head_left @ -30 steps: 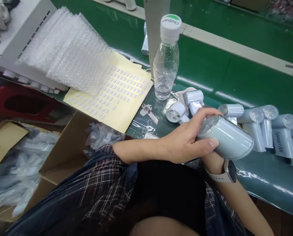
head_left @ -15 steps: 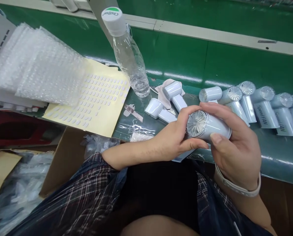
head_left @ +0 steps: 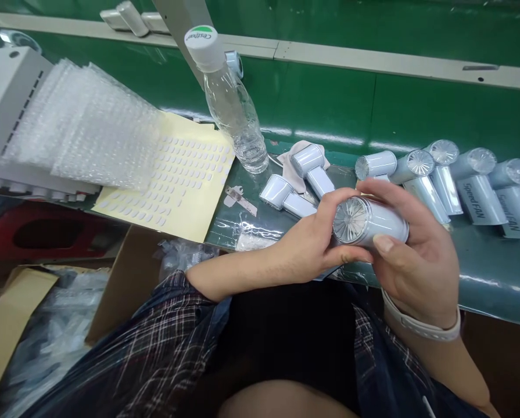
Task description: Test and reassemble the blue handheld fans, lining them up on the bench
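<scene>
Between both hands is a light blue handheld fan (head_left: 384,223), its finned round end facing left toward me. My left hand (head_left: 325,241) closes on the finned end, thumb below and fingers above. Wrapped round the other end is my right hand (head_left: 420,255), its thumb pressed on the barrel. The handle is mostly hidden below the hands. Just beyond my left hand lie a fan (head_left: 292,197) and another fan (head_left: 314,168), the latter on a pale cloth (head_left: 291,174). Several similar fans (head_left: 480,186) form a row to the right, some printed "Speed FAN".
A water bottle (head_left: 237,110) stands behind the hands. To its left are a yellow sticker sheet (head_left: 190,217), bubble-wrap bags (head_left: 103,128) and a white box (head_left: 7,98). A carton (head_left: 115,284) with clear plastic sits below the green table (head_left: 495,284). More fans (head_left: 131,20) lie at the back.
The view has shifted slightly, bringing more of the left side into sight. Both hands keep their hold on the fan, which has barely turned.
</scene>
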Demonstrator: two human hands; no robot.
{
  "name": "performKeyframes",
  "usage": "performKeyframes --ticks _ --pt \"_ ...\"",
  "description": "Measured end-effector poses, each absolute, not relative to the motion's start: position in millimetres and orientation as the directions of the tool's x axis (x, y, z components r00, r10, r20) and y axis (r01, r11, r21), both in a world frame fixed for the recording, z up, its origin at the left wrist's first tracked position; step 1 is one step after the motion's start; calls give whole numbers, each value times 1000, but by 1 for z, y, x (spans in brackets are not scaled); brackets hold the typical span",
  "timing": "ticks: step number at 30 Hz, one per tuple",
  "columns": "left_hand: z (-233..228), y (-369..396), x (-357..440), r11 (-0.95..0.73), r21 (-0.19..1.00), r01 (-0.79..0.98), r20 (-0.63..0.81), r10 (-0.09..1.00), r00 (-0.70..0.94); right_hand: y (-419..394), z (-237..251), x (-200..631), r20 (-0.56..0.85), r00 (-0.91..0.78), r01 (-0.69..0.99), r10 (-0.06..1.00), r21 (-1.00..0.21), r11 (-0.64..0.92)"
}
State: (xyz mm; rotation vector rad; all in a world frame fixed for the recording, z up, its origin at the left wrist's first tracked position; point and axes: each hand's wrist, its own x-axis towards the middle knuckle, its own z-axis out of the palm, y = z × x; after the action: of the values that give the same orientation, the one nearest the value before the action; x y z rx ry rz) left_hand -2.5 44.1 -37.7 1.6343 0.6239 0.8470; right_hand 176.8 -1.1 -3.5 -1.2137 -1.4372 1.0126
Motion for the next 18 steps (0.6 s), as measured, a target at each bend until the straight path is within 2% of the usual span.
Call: performKeyframes --ticks 2,3,4,6,8,10,11,13,15,18 --pt "-40 44 -1 -175 978 -112 207 784 585 -5 -14 178 122 -73 37 990 -992 125" --pt "-41 45 -1 -158 977 -142 211 791 574 -8 -20 179 107 -110 19 988 -994 110" --pt "-42 47 0 -163 974 -155 223 794 565 -13 -27 179 92 -146 70 985 -992 102" --pt "-41 54 -1 -264 959 -101 273 770 577 -25 -41 182 84 -164 298 983 -946 131" --pt "-38 64 -7 -448 893 34 342 727 596 -39 -49 189 163 -58 605 985 -779 164" --pt "-37 73 -16 -578 790 203 399 736 547 -50 -50 202 323 52 842 945 -524 132" --pt "-37 77 -21 -599 750 281 429 763 483 -54 -49 209 359 54 913 932 -396 99" --pt "-40 83 -32 -579 717 388 477 813 333 -59 -47 220 315 -8 977 949 -201 75" --pt "-45 86 -39 -554 710 434 496 831 250 -61 -45 228 243 -55 988 969 -129 88" --pt "-52 87 -45 -563 663 493 510 822 252 -63 -46 233 299 -20 985 954 -157 70"
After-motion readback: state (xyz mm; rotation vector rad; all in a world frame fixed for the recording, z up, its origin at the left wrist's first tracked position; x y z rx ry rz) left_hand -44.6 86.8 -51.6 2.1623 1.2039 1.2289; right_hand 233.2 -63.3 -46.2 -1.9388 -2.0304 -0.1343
